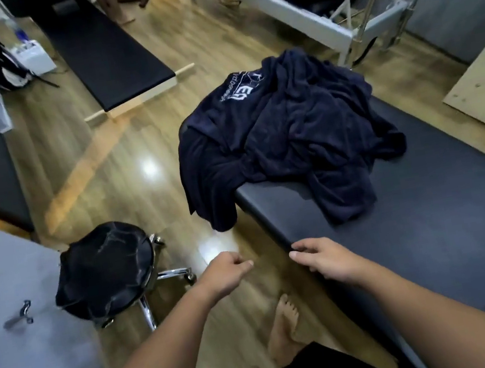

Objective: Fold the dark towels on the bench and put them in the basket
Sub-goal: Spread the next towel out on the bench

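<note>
Both hands, left [228, 271] and right [320, 256], loosely curled and holding nothing, approach the heaped dark towels [288, 140] on the table [435, 231]; best to lift one towel by two corners.

A single head-worn view looked forward and steeply down over the bench [420, 237] and floor [111, 173] (wide-angle, edges bowed), with the forearms close below.
</note>
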`<state>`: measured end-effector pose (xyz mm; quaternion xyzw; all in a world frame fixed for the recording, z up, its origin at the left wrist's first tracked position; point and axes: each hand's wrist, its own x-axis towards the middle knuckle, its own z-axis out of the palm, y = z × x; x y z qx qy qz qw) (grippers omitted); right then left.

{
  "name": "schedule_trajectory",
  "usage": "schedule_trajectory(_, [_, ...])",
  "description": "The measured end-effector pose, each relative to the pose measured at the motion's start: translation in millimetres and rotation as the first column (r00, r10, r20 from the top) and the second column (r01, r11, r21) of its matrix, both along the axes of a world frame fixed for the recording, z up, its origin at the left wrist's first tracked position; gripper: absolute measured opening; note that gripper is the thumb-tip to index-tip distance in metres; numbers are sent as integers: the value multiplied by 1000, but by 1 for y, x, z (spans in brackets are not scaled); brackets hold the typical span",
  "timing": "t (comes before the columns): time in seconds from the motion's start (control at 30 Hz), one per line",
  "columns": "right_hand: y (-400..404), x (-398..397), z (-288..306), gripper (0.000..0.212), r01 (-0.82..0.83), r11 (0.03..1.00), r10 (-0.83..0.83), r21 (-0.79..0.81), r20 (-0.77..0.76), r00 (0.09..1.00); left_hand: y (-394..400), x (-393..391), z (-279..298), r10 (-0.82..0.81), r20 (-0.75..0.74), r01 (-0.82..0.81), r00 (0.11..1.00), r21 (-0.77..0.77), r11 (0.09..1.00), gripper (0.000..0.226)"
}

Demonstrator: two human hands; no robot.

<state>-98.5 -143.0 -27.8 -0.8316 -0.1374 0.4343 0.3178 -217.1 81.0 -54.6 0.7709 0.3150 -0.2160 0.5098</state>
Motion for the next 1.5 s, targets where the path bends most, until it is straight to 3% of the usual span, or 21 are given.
schedule_trajectory(0.07, [13,27,-1,69,33,999,-32,-13,65,997,14,34,6,-35,21,34,999,45,998,24])
schedule_trajectory(0.27, [41,107,13,49,136,985,-94,-102,336,937,40,134,38,-148,64,135,987,179,975,26])
schedule_trajectory(0.43, [50,166,25,48,337,936,-231,-99,551,802,50,218,62,-300,133,249,945,304,919,22])
schedule_trajectory(0.53, [50,192,26,53,487,868,-322,-94,641,697,56,267,69,-433,154,328,888,448,832,27])
schedule_trajectory(0.67, [49,224,23,90,626,754,-447,-202,541,713,65,331,70,-586,183,373,789,615,695,37])
schedule_trajectory(0.77, [50,240,16,103,641,729,-528,-239,400,749,71,370,68,-653,107,435,749,664,608,58])
schedule_trajectory(0.9, [70,240,10,87,639,747,-522,-184,432,735,76,409,58,-678,45,547,734,552,629,101])
schedule_trajectory(0.97, [79,239,13,74,670,726,-535,-155,486,692,74,423,54,-712,43,598,701,509,619,109])
schedule_trajectory(1.03, [81,234,15,66,698,700,-546,-149,517,659,70,434,54,-751,43,649,658,473,596,97])
schedule_trajectory(1.17, [70,219,21,63,776,606,-577,-175,574,581,55,456,53,-807,142,673,573,480,562,9])
schedule_trajectory(1.27, [50,201,25,65,849,488,-625,-201,599,501,25,458,64,-861,180,746,475,437,503,13])
schedule_trajectory(1.5, [-21,139,38,51,949,229,-674,-216,668,315,-58,410,65,-975,131,918,180,334,215,18])
